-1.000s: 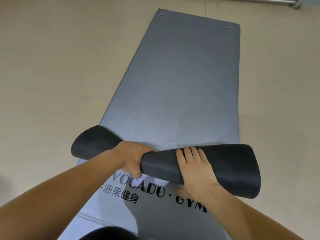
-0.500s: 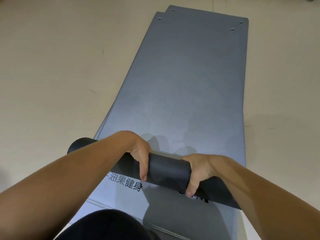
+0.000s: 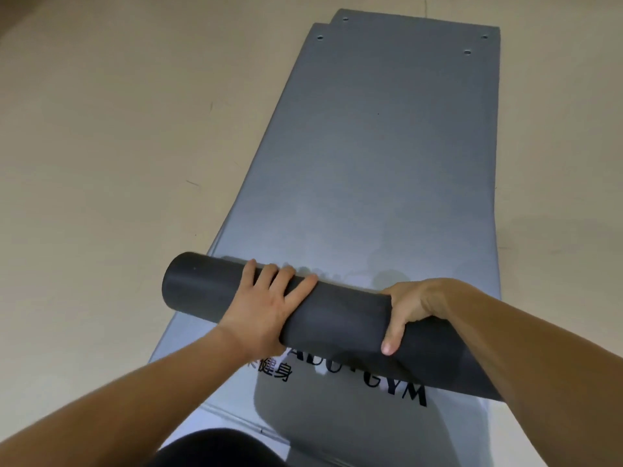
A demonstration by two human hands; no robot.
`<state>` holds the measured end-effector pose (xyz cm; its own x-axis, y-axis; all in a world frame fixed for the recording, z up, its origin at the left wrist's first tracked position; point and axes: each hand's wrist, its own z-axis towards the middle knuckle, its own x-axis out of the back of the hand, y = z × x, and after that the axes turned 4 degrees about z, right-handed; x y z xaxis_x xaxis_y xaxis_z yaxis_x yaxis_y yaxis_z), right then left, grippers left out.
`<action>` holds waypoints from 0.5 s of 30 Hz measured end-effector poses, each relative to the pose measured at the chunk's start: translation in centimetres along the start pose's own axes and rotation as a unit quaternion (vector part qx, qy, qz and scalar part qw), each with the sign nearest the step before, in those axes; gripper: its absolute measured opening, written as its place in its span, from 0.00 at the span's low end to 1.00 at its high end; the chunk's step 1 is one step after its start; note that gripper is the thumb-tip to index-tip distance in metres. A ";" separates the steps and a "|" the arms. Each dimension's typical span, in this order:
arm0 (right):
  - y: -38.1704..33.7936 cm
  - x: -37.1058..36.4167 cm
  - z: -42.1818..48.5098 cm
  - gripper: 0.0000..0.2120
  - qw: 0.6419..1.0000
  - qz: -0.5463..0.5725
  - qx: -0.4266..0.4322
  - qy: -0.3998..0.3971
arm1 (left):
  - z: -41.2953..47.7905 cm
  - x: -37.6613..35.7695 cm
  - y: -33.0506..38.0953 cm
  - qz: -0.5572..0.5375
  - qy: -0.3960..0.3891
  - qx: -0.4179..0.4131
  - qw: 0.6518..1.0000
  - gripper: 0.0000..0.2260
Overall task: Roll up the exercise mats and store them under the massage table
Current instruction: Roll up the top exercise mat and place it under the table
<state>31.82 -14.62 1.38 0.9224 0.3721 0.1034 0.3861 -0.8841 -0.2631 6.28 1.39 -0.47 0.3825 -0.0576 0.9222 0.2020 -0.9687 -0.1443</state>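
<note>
Logo [image 3: 399, 387] partly hidden by roll [image 3: 337, 315]; roll's R end behind R forearm [image 3: 539, 348].

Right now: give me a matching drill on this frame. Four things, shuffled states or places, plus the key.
Things
1. left hand
2. right hand
3. roll
4. lower mat

States or places
A. peeks out at the far end, under the top mat
B. fingers straight, pressing on top of the roll
C. dark grey, lying across the top mat
D. thumb curled round the near side of the roll

Pairs: 1-B, 2-D, 3-C, 4-A
</note>
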 end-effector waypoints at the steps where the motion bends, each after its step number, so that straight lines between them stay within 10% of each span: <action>1: 0.4 0.1 0.1 0.41 1.000 0.020 -0.003 0.012 | 1.1 0.5 -0.6 -0.002 -0.024 -0.021 0.999 0.58; 7: 1.1 1.8 -2.3 0.55 0.988 0.025 0.071 0.138 | 6.4 5.3 -3.3 -0.067 -0.176 -0.055 0.981 0.59; 11: -1.4 -2.3 -2.5 0.73 0.955 -0.237 0.030 0.177 | 8.5 6.6 -4.1 -0.145 -0.256 -0.043 0.955 0.55; 15: -1.3 -5.9 -0.6 0.67 0.907 -0.307 0.028 0.286 | 8.9 6.6 -3.8 -0.164 -0.283 -0.041 0.944 0.49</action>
<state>25.90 -15.82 1.72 0.3913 0.5683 0.7238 0.8423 -0.5380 -0.0329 16.07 6.87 3.00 0.7370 0.3641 0.5694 0.3319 -0.9289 0.1644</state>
